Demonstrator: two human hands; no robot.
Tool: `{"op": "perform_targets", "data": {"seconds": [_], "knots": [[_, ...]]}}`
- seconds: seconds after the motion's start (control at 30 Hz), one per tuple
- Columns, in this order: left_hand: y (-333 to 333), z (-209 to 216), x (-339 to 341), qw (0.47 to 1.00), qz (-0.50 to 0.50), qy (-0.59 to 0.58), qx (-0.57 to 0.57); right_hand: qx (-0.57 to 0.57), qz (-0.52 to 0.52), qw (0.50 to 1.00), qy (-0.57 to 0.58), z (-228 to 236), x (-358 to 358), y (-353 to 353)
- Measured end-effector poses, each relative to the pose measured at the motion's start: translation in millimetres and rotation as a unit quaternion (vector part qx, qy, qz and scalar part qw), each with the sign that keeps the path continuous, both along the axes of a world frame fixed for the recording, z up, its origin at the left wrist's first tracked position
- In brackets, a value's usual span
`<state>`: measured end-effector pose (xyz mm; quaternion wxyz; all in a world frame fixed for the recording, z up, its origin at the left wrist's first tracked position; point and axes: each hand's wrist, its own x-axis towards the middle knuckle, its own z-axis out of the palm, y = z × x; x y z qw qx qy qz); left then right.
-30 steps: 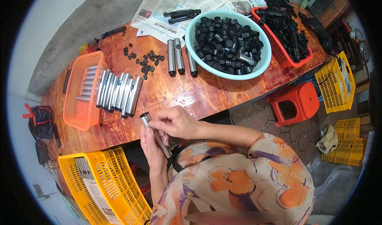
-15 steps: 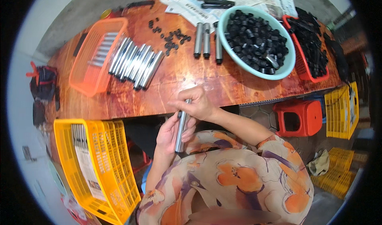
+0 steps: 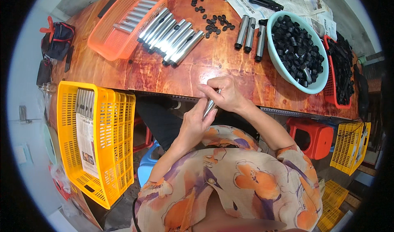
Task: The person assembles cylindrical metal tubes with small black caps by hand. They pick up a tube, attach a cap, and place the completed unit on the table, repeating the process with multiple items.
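Observation:
Both of my hands are in front of my body, just off the table's near edge, closed around a slim silver metal tube. My left hand wraps its lower part, with the thumb along the side. At the upper end my right hand is curled over the tube, and its fingers hide most of that tip. Whether a cap or small part sits between the right fingers cannot be seen. Ahead on the wooden table lies a row of silver tubes with black ends, beside an orange basket holding more tubes.
Small black rings are scattered mid-table, near several standalone tubes. A pale blue bowl of black caps and a red basket of black parts stand right. Newspaper lies behind. A yellow crate stands left; a red stool right.
My view has shifted, so the table's things sit farther right and the yellow crate higher. The tube's lower end, visible before, is now hidden by my left hand. Both hands keep hold.

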<state>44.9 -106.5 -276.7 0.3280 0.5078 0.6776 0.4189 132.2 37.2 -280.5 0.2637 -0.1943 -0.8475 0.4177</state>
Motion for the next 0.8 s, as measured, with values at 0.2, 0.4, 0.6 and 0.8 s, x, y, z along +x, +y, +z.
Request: {"op": "perform_targets", "data": {"seconds": [0.2, 0.4, 0.6, 0.8], "knots": [[7.0, -35.9, -3.9, 0.871, 0.080, -0.478, -0.076, 0.153, -0.020, 0.985, -0.082, -2.7, -13.5, 5.8], [-1.2, -37.0, -8.9, 0.818, 0.096, -0.556, -0.109, 0.245, -0.042, 0.967, -0.054, -18.3, -51.5, -6.8], [2.1, -41.5, -6.6, 0.819, 0.095, -0.553, -0.121, 0.239, -0.030, 0.966, -0.096, -29.2, -62.2, 0.2], [6.6, -37.2, -8.9, 0.823, 0.093, -0.542, -0.140, 0.209, -0.033, 0.971, -0.114, -31.6, -65.1, 0.8]]}}
